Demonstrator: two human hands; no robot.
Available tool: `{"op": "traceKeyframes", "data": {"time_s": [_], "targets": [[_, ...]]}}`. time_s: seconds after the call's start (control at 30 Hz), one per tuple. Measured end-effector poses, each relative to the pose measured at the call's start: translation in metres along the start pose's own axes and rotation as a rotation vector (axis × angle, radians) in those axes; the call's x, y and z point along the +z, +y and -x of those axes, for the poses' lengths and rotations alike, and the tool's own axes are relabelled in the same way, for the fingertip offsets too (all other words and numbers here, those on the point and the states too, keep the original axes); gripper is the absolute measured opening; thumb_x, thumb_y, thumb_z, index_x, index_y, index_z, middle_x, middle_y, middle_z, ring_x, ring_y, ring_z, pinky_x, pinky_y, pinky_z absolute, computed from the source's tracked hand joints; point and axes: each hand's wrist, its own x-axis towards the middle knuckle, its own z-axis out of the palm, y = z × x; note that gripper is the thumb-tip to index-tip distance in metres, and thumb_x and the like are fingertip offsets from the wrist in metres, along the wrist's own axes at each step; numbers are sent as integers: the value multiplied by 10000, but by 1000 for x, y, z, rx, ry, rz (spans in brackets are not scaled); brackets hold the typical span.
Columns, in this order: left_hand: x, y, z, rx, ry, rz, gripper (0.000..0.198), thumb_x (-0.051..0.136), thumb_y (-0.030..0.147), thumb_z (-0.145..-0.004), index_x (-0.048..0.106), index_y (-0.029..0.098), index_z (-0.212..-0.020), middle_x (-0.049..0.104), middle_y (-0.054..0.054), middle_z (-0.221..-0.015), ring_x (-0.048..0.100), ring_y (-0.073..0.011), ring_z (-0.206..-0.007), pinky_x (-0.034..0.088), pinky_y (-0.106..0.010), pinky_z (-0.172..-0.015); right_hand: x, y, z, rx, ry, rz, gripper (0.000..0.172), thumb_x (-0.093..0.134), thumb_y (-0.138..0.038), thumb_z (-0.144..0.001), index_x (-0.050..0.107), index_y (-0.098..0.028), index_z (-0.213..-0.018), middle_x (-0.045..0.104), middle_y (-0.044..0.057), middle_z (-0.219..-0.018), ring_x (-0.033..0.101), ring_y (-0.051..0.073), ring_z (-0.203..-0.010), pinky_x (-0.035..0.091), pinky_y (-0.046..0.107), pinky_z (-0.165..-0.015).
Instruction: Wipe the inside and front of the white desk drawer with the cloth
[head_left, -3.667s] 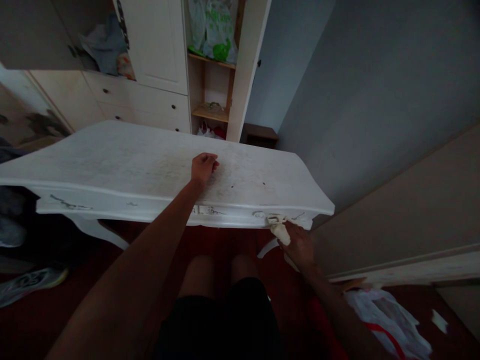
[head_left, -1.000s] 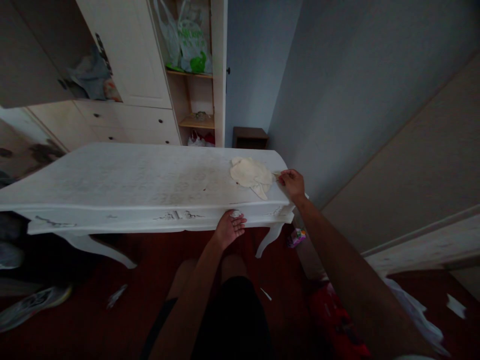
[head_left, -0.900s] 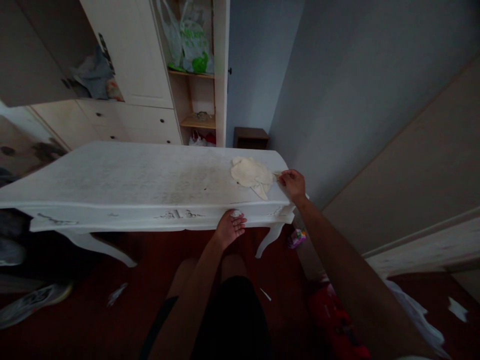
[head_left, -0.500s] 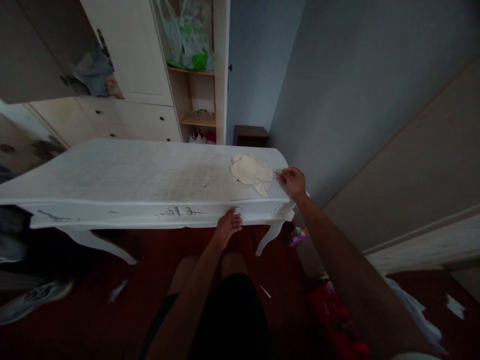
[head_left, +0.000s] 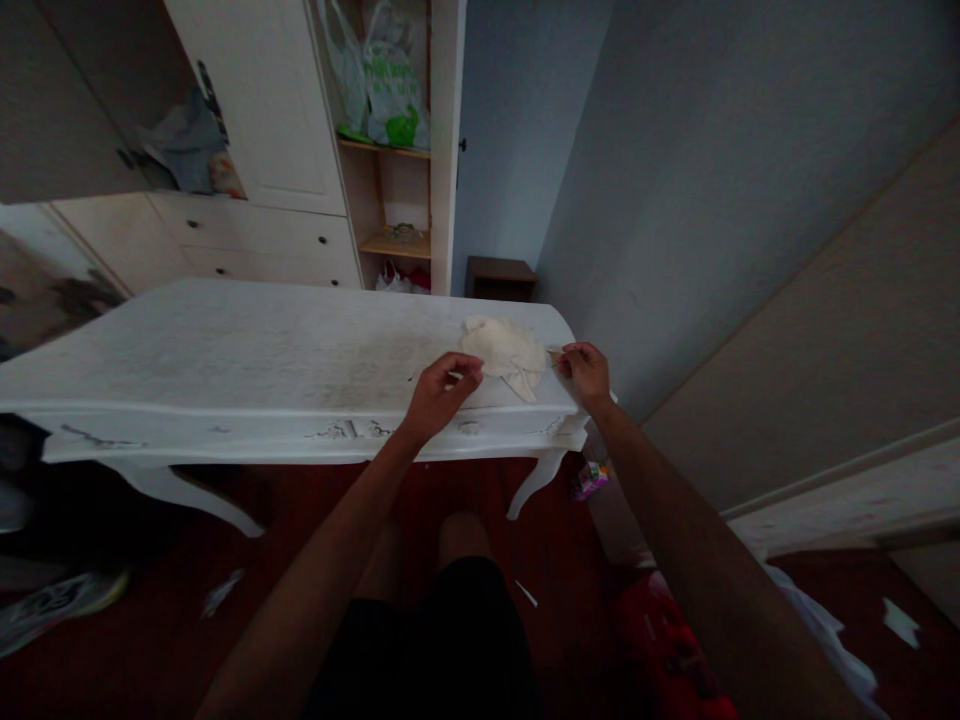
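Note:
A crumpled cream cloth (head_left: 506, 345) lies on the right part of a white table (head_left: 300, 340). My left hand (head_left: 444, 390) is over the tabletop, thumb and fingertips pinched together at the cloth's left edge; whatever is between them is too small to make out. At the cloth's right end, my right hand (head_left: 587, 370) pinches a small, thin tan piece (head_left: 554, 355), whose kind I cannot tell. The table's front has a drawer knob (head_left: 469, 428) below the cloth and carved trim.
Behind the table stands a white wardrobe (head_left: 292, 120) with plastic bags (head_left: 394, 95) on an open shelf. A small brown cabinet (head_left: 501, 278) is in the corner. Below right lie a pink box (head_left: 589, 481) and a red item (head_left: 660, 640); a shoe (head_left: 64, 605) is at left.
My left hand has left the drawer knob and moved up to the cloth's left edge, its fingers now pinched. My right hand keeps its pinch at the cloth's right end.

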Motion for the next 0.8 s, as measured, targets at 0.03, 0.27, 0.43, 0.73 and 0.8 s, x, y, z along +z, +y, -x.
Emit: {"op": "traceKeyframes", "data": {"time_s": [0.03,0.27,0.43,0.73,0.8], "targets": [[2,1,-13,58,36,-86,329,652,370,-783,653,204,-1068,637,-95,-1155,584,-227,-1042,467,-327,-870,0,-1,1,-2,-2,4,255,595,-452,-762,605,-198,-773,628,-11,-631,551,114,-520,428,237,-499],[20,-27,-57,89,-179,-418,846,816,337,-635,447,242,-1390,371,-135,-1509,245,-369,-1420,219,-492,-1136,0,-6,2,6,19,14,302,580,-494,-769,612,-193,-752,624,-6,-614,539,112,-511,425,233,-484],[21,-49,-57,-22,-142,-276,707,817,280,-620,546,215,-1270,521,-132,-1380,349,-351,-1359,253,-425,-1135,-1,-2,0,-7,27,32,297,569,-487,-769,614,-195,-744,625,-13,-619,541,103,-521,426,222,-496],[16,-28,-48,-96,-25,-185,594,682,136,-703,569,204,-1282,569,-107,-1344,413,-330,-1304,278,-396,-1126,0,-2,3,-22,25,64,266,584,-459,-752,620,-197,-726,610,-6,-619,535,121,-511,446,257,-515],[15,-25,-45,-132,-29,-267,561,660,156,-734,581,217,-1286,606,-103,-1291,434,-328,-1287,262,-405,-1134,0,-4,4,-20,23,64,260,582,-452,-747,622,-196,-727,616,-5,-618,539,125,-516,453,261,-519]]}}
